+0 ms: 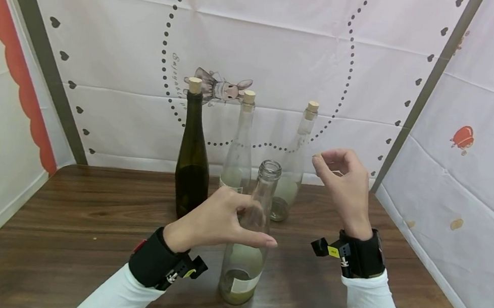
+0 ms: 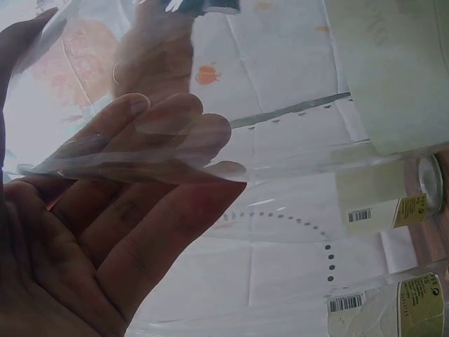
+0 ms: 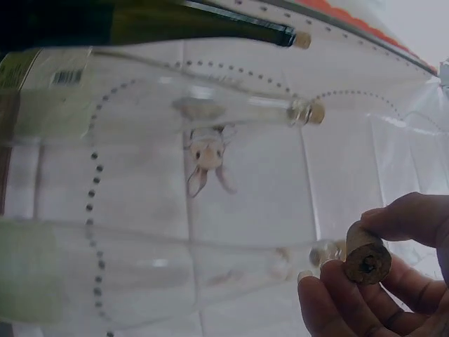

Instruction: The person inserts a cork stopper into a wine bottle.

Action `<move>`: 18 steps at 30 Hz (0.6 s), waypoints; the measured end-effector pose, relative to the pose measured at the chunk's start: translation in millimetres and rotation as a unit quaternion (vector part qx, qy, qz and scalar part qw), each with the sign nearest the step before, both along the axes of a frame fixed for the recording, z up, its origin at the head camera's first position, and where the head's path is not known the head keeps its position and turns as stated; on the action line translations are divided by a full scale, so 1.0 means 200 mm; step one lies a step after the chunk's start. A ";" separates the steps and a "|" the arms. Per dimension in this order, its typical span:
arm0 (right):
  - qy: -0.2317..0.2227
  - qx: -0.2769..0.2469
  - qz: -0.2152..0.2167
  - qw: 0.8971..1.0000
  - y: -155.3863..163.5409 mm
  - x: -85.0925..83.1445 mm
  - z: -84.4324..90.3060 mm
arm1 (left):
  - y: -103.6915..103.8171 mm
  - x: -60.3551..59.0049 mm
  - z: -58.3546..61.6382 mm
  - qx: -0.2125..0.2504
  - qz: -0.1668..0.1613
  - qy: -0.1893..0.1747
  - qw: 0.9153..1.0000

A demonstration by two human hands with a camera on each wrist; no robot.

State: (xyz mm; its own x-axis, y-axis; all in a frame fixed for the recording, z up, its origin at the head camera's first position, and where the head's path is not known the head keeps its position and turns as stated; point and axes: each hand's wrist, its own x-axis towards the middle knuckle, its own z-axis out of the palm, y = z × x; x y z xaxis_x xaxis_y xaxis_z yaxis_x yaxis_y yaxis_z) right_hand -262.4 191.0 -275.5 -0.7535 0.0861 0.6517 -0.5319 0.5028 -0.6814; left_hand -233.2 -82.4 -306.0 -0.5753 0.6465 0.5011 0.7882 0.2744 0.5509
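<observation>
A clear glass bottle with an uncorked mouth stands upright at the front of the group. My left hand is around its upper body, the thumb across the near side and the fingers seen through the glass in the left wrist view. Right of the bottle's mouth and a little above it, my right hand is raised, pinching a cork between thumb and fingers. The cork's dark, worn end shows in the right wrist view; in the head view the fingers mostly hide it.
Behind stand a dark green bottle, a clear bottle and another clear bottle, each with a cork in its mouth. They stand on a brown wooden table with printed white cloth behind and at both sides.
</observation>
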 end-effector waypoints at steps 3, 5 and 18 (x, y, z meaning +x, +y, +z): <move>0.017 -0.019 0.034 0.999 -0.04 0.02 0.02 | 0.00 0.00 0.01 0.000 0.001 -0.004 1.000; 0.031 -0.037 0.061 0.997 -0.06 0.04 0.04 | 0.00 0.01 0.01 0.000 0.000 -0.004 1.000; 0.121 -0.109 0.196 0.967 -0.18 0.14 0.17 | 0.00 0.00 0.01 0.009 -0.013 -0.002 1.000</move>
